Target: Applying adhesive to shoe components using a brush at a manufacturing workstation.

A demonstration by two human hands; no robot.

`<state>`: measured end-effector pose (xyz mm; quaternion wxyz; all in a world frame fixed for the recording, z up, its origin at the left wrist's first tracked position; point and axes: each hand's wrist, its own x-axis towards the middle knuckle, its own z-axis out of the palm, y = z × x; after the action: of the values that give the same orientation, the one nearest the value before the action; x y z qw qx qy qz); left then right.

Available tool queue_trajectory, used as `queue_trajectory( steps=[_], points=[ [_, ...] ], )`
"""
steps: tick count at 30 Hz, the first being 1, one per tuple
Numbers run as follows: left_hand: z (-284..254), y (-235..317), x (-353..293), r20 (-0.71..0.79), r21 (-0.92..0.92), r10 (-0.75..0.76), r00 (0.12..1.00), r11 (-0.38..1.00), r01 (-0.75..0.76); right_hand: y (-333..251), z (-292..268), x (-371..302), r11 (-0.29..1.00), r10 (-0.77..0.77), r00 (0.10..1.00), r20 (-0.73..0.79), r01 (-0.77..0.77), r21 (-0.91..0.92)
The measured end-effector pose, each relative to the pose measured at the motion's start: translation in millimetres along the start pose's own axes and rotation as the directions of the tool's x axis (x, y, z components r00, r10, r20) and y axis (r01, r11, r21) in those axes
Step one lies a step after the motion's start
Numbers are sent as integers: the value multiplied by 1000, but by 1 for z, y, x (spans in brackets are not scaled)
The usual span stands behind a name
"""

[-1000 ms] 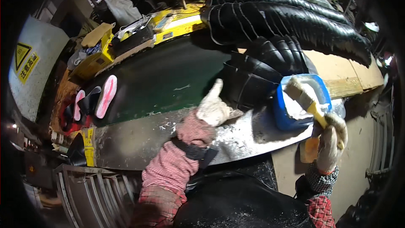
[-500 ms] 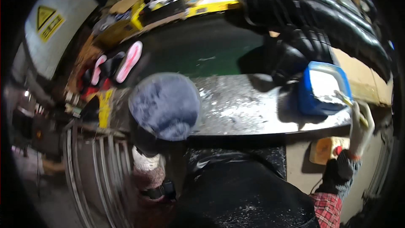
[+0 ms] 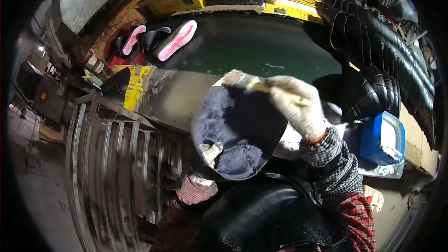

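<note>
Grey-lined round piece (image 3: 240, 128), rim clamped in fingers of left hand (image 3: 211, 154); brush (image 3: 243, 80) at far edge, clamped in right hand (image 3: 300, 105).

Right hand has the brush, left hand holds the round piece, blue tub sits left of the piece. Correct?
Not quite: the head view shows the blue tub to the right of the round piece. The right hand has the brush and the left hand holds the piece.
</note>
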<state>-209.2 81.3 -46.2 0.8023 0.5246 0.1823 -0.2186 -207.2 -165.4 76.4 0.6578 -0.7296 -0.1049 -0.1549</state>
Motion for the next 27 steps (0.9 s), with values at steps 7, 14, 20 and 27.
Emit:
queue_trajectory(
  steps=[7, 14, 20, 27],
  points=[
    [-7, 1, 12, 91, 22, 56, 994, 998, -58, 29, -56, -79, 942, 266, 934, -237, -304, -141],
    [15, -13, -10, 192, 77, 163, 968, 981, -180, -57, 37, -3, 974, -59, 973, 222, 105, -201],
    [20, 31, -34, 285, 324, 376, 882, 828, -458, -67, 28, -66, 975, -220, 821, 527, 175, 134],
    [31, 83, -68, 588, 696, 516, 623, 71, -715, -37, -55, -122, 950, 258, 941, -218, -288, -118]
  ],
)
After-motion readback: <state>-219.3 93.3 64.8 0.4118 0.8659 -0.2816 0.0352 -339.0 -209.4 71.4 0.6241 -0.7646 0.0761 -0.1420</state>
